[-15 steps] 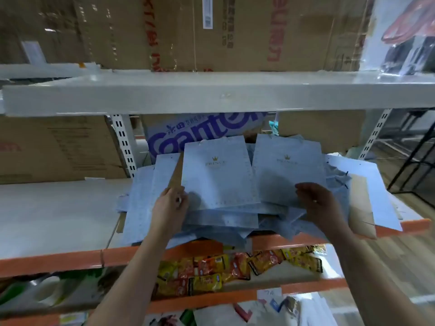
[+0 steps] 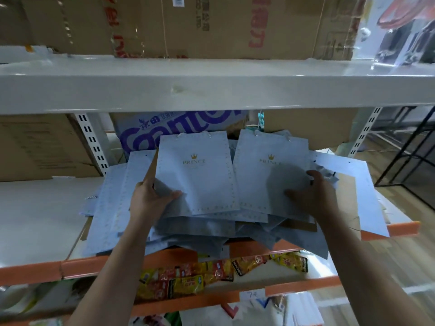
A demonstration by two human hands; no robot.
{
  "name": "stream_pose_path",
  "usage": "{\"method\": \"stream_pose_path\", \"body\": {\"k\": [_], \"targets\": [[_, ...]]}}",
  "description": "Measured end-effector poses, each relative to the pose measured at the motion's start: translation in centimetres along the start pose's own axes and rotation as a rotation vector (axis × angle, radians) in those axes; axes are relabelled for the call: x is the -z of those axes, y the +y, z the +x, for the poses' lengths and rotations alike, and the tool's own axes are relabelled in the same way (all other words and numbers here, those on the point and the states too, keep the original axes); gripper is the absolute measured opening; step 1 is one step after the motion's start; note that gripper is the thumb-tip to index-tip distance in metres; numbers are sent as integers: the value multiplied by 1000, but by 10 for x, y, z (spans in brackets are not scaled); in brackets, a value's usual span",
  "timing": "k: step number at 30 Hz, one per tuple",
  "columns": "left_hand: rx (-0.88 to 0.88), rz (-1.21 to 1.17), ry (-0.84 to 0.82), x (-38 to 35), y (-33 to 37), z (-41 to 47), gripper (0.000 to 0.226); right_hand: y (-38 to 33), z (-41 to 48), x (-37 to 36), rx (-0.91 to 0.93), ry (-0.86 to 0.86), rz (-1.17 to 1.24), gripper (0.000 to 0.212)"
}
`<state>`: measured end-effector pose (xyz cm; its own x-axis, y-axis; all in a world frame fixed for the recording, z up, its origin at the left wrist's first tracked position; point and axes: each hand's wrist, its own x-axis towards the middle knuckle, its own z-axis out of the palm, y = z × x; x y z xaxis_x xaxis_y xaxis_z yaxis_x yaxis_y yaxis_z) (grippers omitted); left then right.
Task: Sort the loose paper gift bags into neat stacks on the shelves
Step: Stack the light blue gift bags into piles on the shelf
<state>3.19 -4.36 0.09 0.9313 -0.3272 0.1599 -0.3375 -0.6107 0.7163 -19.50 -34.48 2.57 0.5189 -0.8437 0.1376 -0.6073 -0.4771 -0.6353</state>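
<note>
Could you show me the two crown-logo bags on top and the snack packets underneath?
left crown bag (image 2: 202, 184): head view, plain paper below the logo.
right crown bag (image 2: 259, 184): head view, plain paper below the logo.
snack packets (image 2: 186, 278): head view, a packet in the row on the lower shelf.

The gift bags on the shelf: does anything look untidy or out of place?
Yes. The pale blue gift bags lie in a loose, crooked heap, and several lower ones hang over the orange shelf edge. The left hand and right hand grip the top bags.

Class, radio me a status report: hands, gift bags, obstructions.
Left hand grips left top bag. Right hand grips right top bag. Pile beneath loose, overhanging orange shelf edge.
</note>
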Motion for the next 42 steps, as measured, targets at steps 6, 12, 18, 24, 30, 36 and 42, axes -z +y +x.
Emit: {"method": "stream_pose_path", "body": {"k": [6,12,18,24,30,36,42], "targets": [[86,-113,18,-2,15,-5,45,8,16,1,-42,-15,176,71],[108,-139,201,-6,17,-11,46,10,21,2,-78,30,433,33],[81,-172,379,9,15,-24,38,-4,13,4,31,121,489,27],[97,-183,543,52,-17,-48,34,-44,-1,-28,242,72,440,24],[158,-144,636,111,-75,-84,30,-101,-45,-73,356,-71,418,19],[172,-88,691,198,-158,-116,33,-167,-119,-127,403,-141,409,26],[164,-61,685,285,-245,-136,30,-237,-202,-188,388,-131,435,26]]}}
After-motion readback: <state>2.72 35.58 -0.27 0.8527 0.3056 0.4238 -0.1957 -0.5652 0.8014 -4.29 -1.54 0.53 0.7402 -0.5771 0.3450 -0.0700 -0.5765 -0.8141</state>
